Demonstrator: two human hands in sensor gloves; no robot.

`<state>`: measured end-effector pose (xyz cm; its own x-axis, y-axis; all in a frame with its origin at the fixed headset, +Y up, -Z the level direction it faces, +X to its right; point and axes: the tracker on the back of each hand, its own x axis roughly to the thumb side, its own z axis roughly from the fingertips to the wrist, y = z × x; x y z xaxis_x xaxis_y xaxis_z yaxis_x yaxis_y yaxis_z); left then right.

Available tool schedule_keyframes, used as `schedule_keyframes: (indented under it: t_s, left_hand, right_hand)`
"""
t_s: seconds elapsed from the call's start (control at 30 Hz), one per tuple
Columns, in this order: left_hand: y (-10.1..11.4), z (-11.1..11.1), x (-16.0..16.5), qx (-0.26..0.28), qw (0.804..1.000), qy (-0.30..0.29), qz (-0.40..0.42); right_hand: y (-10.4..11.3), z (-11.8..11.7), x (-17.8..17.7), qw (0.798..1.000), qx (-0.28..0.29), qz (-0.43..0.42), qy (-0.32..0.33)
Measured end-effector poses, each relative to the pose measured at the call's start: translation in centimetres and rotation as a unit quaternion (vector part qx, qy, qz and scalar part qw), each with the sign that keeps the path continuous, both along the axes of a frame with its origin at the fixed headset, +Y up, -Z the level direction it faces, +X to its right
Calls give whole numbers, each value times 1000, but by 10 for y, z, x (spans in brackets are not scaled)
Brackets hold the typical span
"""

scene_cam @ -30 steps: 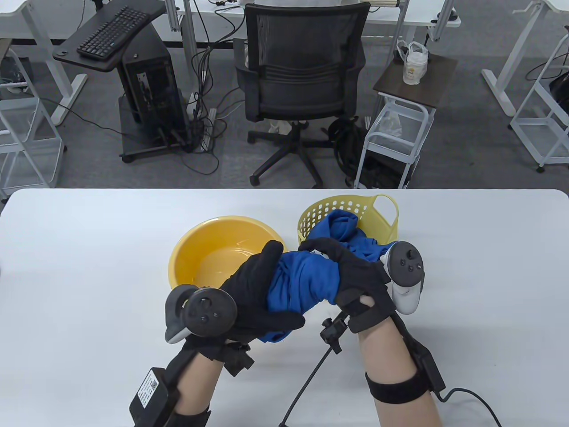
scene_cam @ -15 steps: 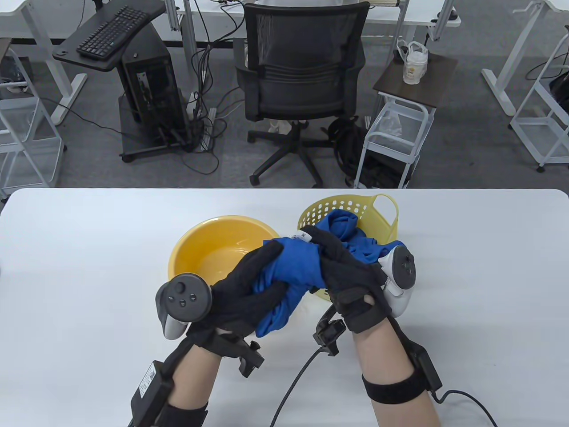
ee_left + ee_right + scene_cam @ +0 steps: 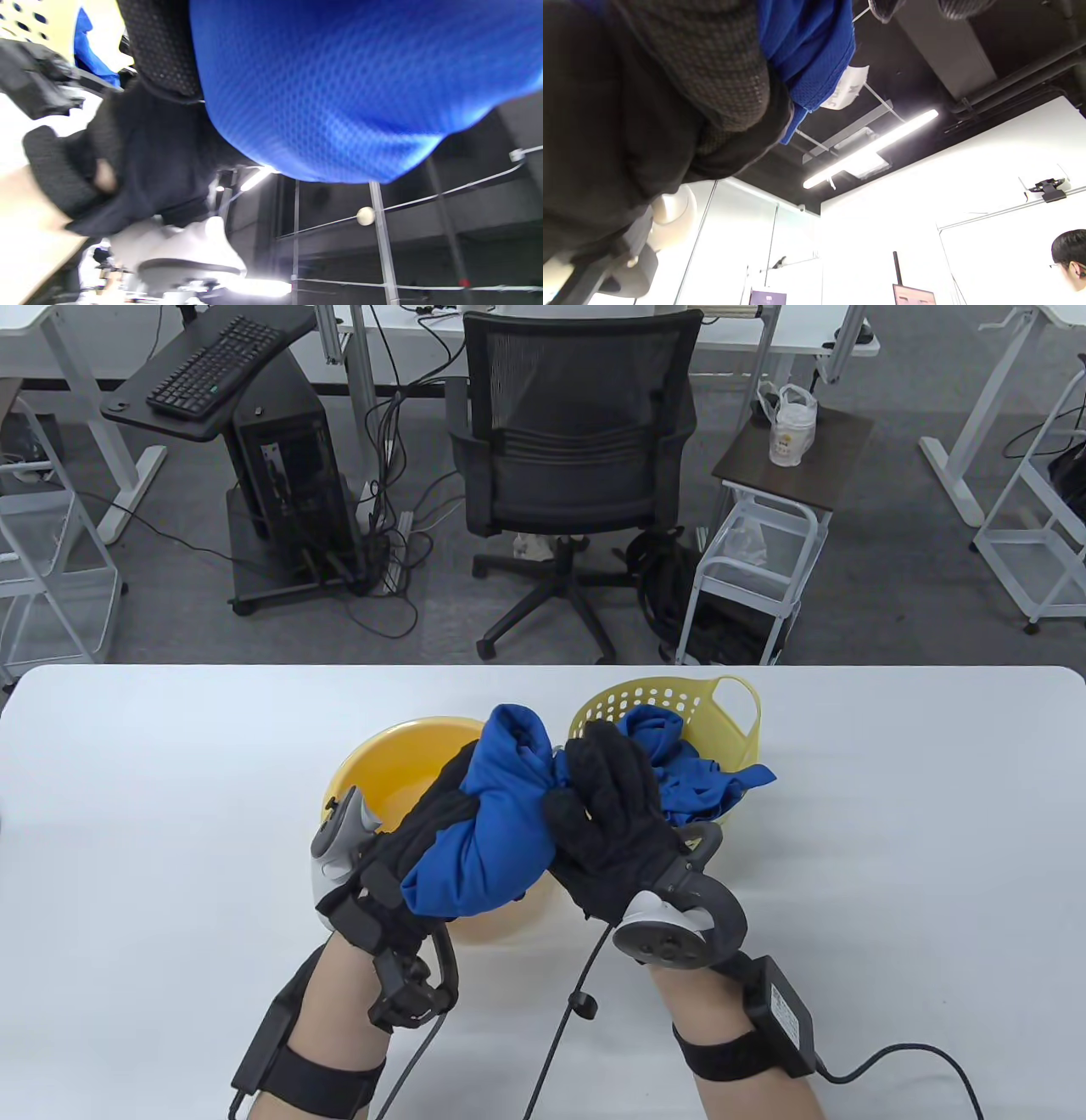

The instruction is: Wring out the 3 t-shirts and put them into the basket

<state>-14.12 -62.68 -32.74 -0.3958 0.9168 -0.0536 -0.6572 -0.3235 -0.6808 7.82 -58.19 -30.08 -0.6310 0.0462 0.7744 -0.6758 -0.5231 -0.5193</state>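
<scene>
A bunched blue t-shirt [image 3: 496, 814] is held upright over the yellow basin [image 3: 373, 768], twisted between both hands. My left hand [image 3: 424, 823] grips its lower left side, palm turned up. My right hand [image 3: 607, 806] grips its upper right part, its tracker facing me. The same blue mesh cloth [image 3: 339, 84] fills the left wrist view; in the right wrist view the blue t-shirt [image 3: 808, 46] shows a white label. More blue t-shirt cloth [image 3: 687, 772] lies in the yellow perforated basket [image 3: 670, 700], one end hanging over its rim.
The basin and basket stand side by side mid-table on the white table [image 3: 153, 831]. Glove cables [image 3: 560, 1035] trail toward the front edge. Beyond the table stand an office chair [image 3: 577, 466] and a small white cart [image 3: 764, 560]. A person's head [image 3: 1069, 254] appears in the right wrist view.
Both hands have rotated in opposite ways, twisting the shirt from lying across to standing upright. The left hand has turned palm up and the right tracker has swung down toward me.
</scene>
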Motion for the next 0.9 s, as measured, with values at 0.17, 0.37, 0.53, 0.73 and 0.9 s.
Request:
schedule_keyframes:
  t_s: [0.17,0.37,0.53,0.73,0.9]
  left_hand:
    - [9,6,-1,55,990,74,-107]
    - [14,8,-5,72,983,105,-134]
    - [13,9,-6,67,982,104,-140]
    - [10,8,-13,34,984,99,-144]
    - [18,5,-21,112,962,91,-233]
  right_hand:
    - [-3,-1,7,998,51,18,-26]
    - [-3,7,0,993,99,37,-49]
    - [-3,9,-1,992,110,42,-51]
    - [-5,17,-11,980,166,91,-65]
    - [-5,18,-19,977,149,134,-76]
